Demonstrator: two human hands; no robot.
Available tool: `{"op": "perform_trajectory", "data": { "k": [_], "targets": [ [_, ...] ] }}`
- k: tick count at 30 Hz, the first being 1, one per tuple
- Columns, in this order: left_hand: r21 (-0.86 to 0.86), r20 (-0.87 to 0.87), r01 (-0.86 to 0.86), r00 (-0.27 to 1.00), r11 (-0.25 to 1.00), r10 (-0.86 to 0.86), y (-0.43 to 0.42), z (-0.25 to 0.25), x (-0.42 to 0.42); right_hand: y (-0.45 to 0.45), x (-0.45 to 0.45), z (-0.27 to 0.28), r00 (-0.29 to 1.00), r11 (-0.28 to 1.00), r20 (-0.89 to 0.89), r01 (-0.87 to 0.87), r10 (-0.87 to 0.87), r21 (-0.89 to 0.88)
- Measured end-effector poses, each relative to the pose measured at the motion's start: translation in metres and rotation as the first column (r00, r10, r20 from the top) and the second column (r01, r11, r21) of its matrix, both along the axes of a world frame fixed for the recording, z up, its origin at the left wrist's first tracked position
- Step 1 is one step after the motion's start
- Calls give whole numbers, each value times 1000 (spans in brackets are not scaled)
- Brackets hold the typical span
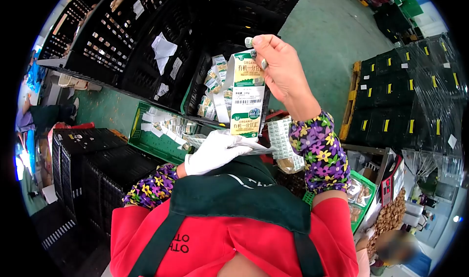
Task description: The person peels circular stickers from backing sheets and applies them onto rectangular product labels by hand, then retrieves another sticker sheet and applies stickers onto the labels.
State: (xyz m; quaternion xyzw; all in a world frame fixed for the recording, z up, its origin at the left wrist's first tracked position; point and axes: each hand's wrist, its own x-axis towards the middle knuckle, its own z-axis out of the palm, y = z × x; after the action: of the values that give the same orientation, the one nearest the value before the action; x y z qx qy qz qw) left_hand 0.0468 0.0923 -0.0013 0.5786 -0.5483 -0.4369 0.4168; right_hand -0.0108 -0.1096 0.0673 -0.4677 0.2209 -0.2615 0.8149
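A strip of printed paper labels (248,92), white, green and cream with a barcode, runs upright in front of me. My left hand (215,151), in a white glove, is closed on its lower end. At the top, my bare right hand (279,64) pinches a small green-and-white sticker (249,42) between thumb and finger. Another small sticker (264,63) shows against the fingers of that hand. Just behind the strip, a black crate (199,77) holds several labelled packs (213,84). A roll of small green-and-white stickers (280,135) hangs below my right forearm.
Large black crates (132,42) stand at the upper left. Beside my left hand, a green crate (141,143) holds labelled packs and paper strips. Wrapped stacked crates (400,91) stand on a pallet at right. A green tray (362,199) of packed goods sits near my right elbow.
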Motion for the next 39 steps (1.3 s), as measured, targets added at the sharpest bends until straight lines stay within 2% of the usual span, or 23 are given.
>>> {"op": "perform_trajectory", "data": {
  "k": [2,3,4,6,8,10,12,13,15,16,18,20,21,23,24,26,27,29,32,35,36,38,39],
  "targets": [
    [107,60,-27,998,994,21,2,-8,1,-2,1,-4,996,996,-42,74,-76,-40],
    [108,58,-32,998,994,26,2,-8,2,5,-1,2,984,984,-105,134,-147,-121],
    [79,24,-115,993,990,113,2,-6,3,11,-10,3,984,985,-108,126,-139,-121],
    [52,-14,-210,977,976,211,2,-3,8,17,-33,6,944,937,-307,6,-121,-350],
    [-183,119,-258,952,949,282,2,1,14,28,-46,-13,939,943,-343,-117,3,-311],
    [-169,164,-262,943,950,289,0,5,16,37,-51,-8,921,974,-322,-223,220,27],
    [-229,171,-210,953,951,251,-2,2,15,39,-48,-8,929,952,-209,-289,305,103],
    [-170,229,-132,958,977,169,-2,3,16,40,-45,-8,931,954,-210,-283,298,102],
    [-141,207,-97,970,985,125,-3,8,13,43,-33,-8,910,929,-190,-350,368,124],
    [-113,185,-70,979,991,90,-3,11,13,43,-30,-7,913,931,-188,-343,361,123],
    [-106,248,-26,967,994,51,-4,14,11,45,-26,-2,968,962,-51,-238,247,136],
    [-14,-148,-160,977,987,156,-3,9,7,46,-22,-5,983,982,-39,-178,181,67],
    [9,-41,-134,990,991,135,-2,7,8,46,-20,-6,991,991,-52,-118,121,62],
    [-2,-64,-169,984,986,168,0,13,5,45,-18,-11,991,1000,-131,-30,30,-5],
    [-9,-91,-201,976,980,199,-1,17,6,45,-22,-7,991,999,-129,-37,35,-7],
    [-21,-15,-225,974,974,225,0,23,11,44,-38,2,913,968,-408,-112,12,-224],
    [-107,26,-264,963,959,268,0,18,13,44,-42,-8,931,949,-363,-90,-27,-302],
    [-230,66,-308,941,923,331,-1,15,15,50,-50,-16,921,942,-390,-154,27,-299],
    [-195,56,-303,946,933,319,-2,14,13,54,-51,-16,886,923,-458,-235,75,-303],
    [-227,106,-326,929,918,355,-3,15,8,53,-47,-12,763,800,-647,-382,-10,-463],
    [-227,106,-323,930,919,353,-4,13,9,51,-46,-9,763,801,-647,-380,-11,-462],
    [-380,161,-287,916,879,369,-5,8,12,47,-47,-5,730,663,-657,-398,-190,-634],
    [-380,162,-285,916,880,367,-6,10,13,41,-49,-11,730,664,-656,-395,-192,-635]
  ]
}}
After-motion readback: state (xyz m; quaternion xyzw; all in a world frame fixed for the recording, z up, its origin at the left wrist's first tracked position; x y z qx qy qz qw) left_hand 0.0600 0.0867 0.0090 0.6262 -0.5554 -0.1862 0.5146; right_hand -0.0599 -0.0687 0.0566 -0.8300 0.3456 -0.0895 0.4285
